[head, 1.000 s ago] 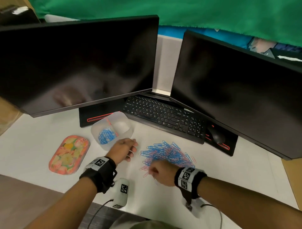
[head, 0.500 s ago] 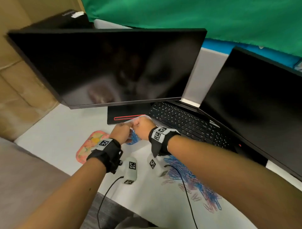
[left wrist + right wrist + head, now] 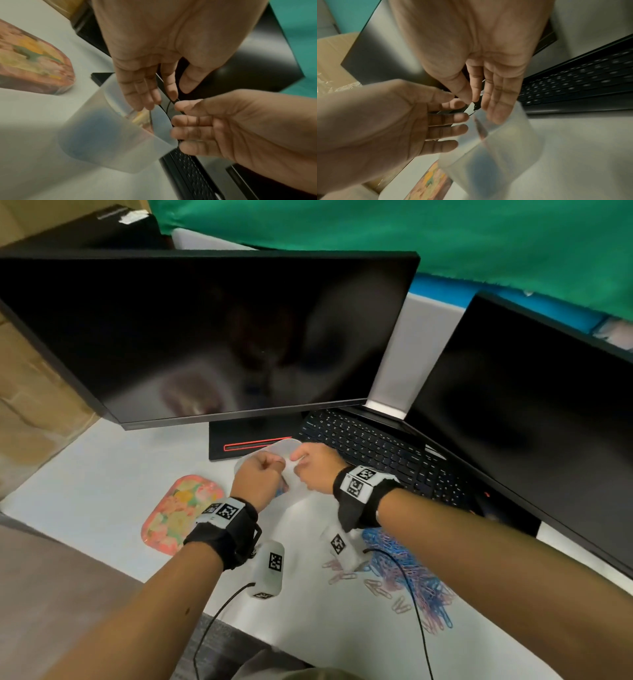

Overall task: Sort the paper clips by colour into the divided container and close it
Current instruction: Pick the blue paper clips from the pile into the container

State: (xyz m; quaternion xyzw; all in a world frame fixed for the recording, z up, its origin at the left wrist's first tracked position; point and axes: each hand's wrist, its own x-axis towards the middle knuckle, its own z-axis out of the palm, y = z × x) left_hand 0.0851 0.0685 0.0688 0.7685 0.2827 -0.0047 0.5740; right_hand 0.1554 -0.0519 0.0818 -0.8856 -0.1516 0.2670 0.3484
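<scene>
Bare forearms, no sleeves. Black wrist straps (image 3: 224,537) with white tag-marker patches on both wrists; white marker-tagged camera pods (image 3: 270,568) underneath, thin black cables (image 3: 412,601) trailing.

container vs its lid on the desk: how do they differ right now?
The container is frosted and translucent, with both hands over it; the lid is opaque, with a pink, orange and yellow print, and lies untouched to its left. The container holds blue clips; the lid holds nothing. Both sit on the white desk.

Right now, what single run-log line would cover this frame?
stage: sorting | left hand: over container | right hand: over container | blue clips inside | clip pile: on desk | lid: off
</scene>
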